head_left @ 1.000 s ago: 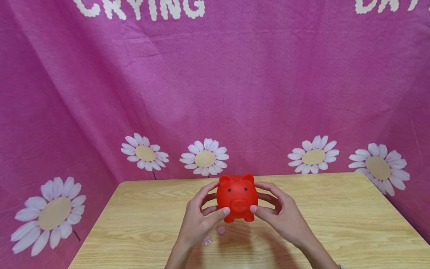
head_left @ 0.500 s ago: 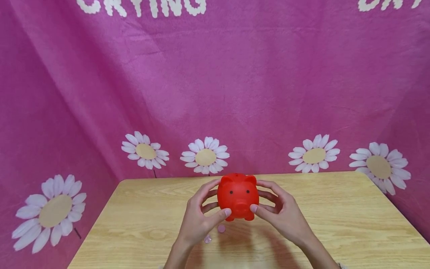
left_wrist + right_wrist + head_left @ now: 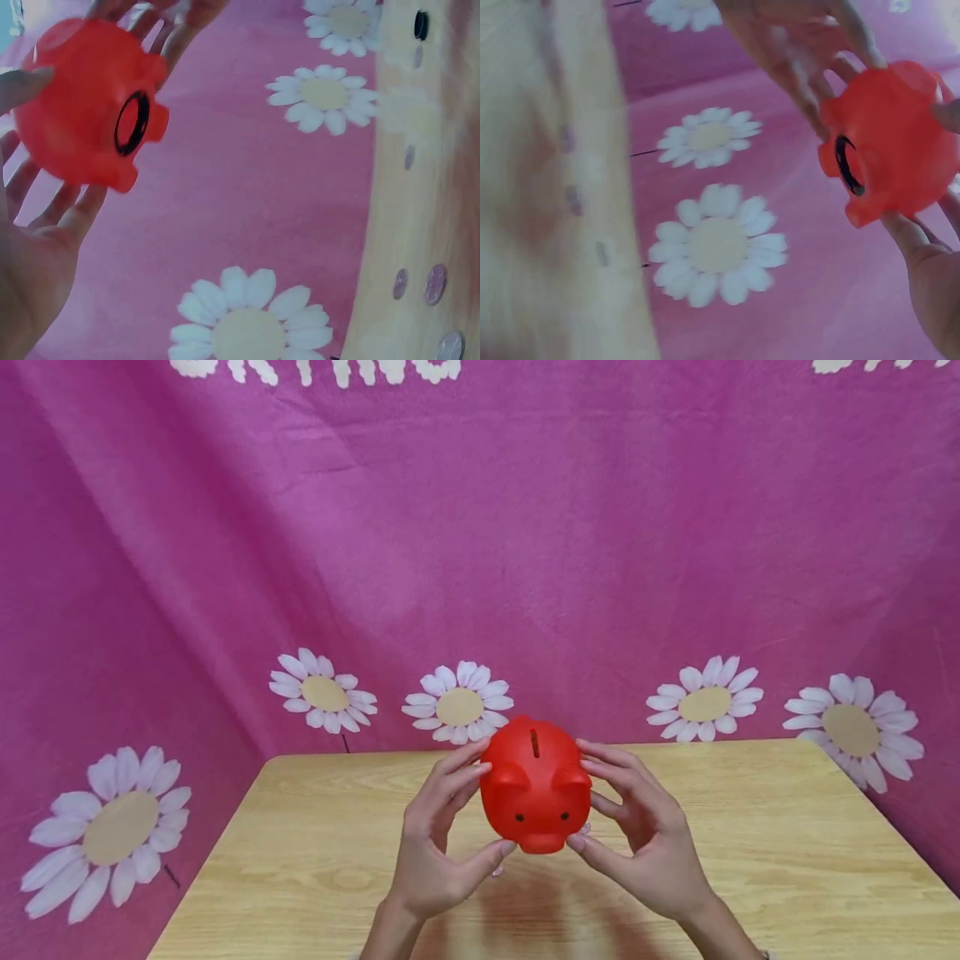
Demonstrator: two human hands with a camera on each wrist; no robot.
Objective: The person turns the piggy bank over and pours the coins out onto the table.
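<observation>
Both hands hold a red piggy bank (image 3: 536, 789) up above the table, between them. My left hand (image 3: 438, 843) grips its left side, thumb near the snout and fingers on the flank. On the opposite side my right hand (image 3: 652, 835) grips it the same way. The pig faces me with its head tipped down, so the coin slot (image 3: 535, 743) on its back shows. In the left wrist view the belly of the pig (image 3: 82, 97) has a round black-rimmed hole (image 3: 132, 124).
Several round coin-like discs (image 3: 436, 284) lie on the wooden table (image 3: 337, 843), mostly hidden from the head view by the pig and hands. A small black round piece (image 3: 421, 25) is among them. A pink cloth (image 3: 555, 543) with daisies hangs behind.
The piggy bank has risen and tilted forward, its snout turning down and its slot coming into view. Both hands have moved along with it.
</observation>
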